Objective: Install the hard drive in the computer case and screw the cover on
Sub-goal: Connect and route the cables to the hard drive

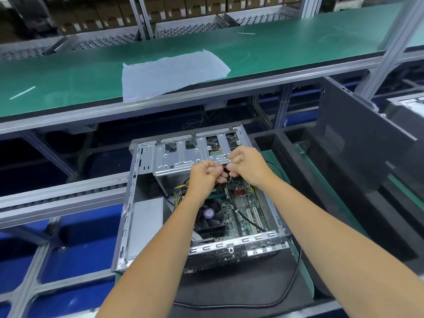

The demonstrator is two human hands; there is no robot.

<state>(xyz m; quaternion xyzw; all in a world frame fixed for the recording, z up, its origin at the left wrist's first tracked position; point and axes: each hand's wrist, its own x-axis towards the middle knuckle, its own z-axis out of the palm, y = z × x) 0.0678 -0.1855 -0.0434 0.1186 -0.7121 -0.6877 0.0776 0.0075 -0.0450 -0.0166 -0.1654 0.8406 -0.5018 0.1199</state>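
Open case (137, 203) sits centre on the bench. Drive cage (181, 157) at its far end, board (243, 203) and fan (211, 216) nearer. Both hands (206, 173) over the cage's near edge. Cover (358, 138) stands right. Plastic sheet (172, 74) on the shelf (68, 83) behind.

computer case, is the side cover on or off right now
Off. The grey metal computer case lies open on top, with its green motherboard and black cooler fan exposed.
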